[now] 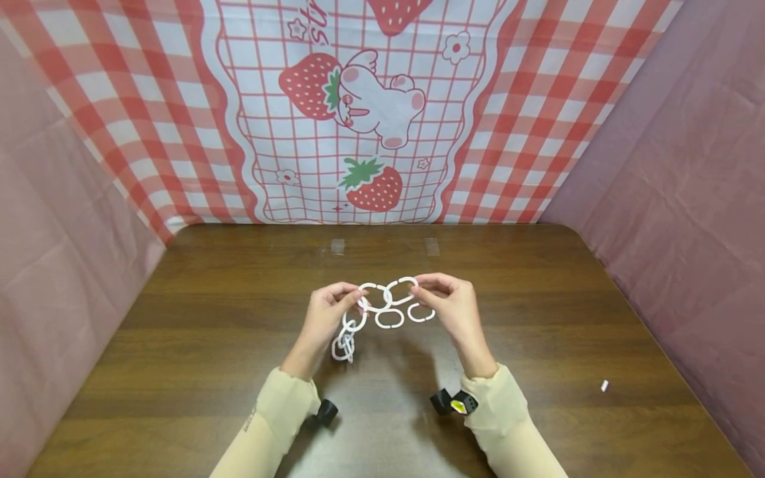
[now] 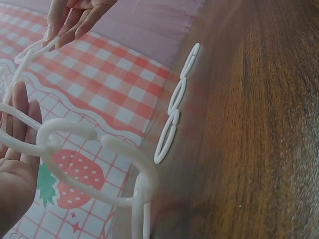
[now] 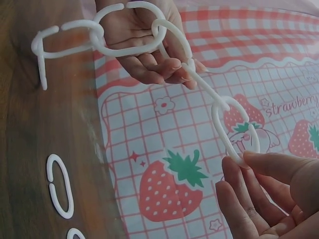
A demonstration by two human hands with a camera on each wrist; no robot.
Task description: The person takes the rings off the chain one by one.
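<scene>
From the head, the left hand (image 1: 325,317) and right hand (image 1: 451,304) each pinched a white chain (image 1: 388,297), seemingly spreading the span between them (the rest dangled below the left). In the left wrist view, loose links (image 2: 174,93) lay on the table (image 2: 249,99) beneath the hands, perhaps for easy reach. From the right wrist, the right hand gripped the end link (image 3: 218,127).

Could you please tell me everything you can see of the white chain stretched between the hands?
The white chain is made of smooth, rounded oval links that look like plastic; several show a narrow gap in the side. The right hand pinches an end link, and the left hand holds it further along. The stretch between them is raised over the brown table; the rest hangs bunched below the left hand. Whether its lower end touches the table is unclear.
</scene>
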